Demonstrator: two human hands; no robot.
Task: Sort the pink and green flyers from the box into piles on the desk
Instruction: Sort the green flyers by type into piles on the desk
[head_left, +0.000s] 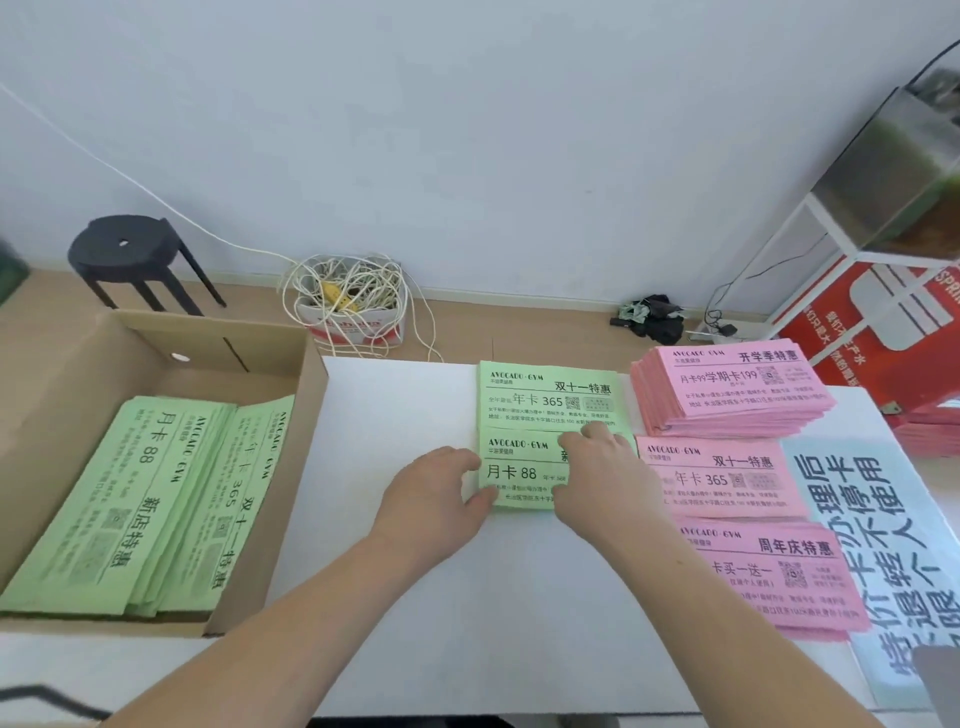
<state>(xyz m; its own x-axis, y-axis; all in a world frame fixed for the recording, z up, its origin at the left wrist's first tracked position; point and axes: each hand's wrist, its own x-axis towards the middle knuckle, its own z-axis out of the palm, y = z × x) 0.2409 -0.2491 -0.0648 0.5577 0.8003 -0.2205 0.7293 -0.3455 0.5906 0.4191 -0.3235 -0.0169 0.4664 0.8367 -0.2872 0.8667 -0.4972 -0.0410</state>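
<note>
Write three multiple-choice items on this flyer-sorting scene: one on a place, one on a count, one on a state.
1. Where do the unsorted green flyers lie?
A. in the cardboard box
B. on the black stool
C. on the floor

2. How many green piles lie on the desk?
A. one
B. two
C. four

3. What do the hands do?
A. lift a pink stack
B. hang off the desk
C. rest on the near green pile

Answers:
1 A: the green sheets fill the box at the left.
2 B: a far green pile lies just behind the near one, and no other green pile is on the desk.
3 C: the left hand touches that pile's left edge and the right hand lies on top of it.
</note>
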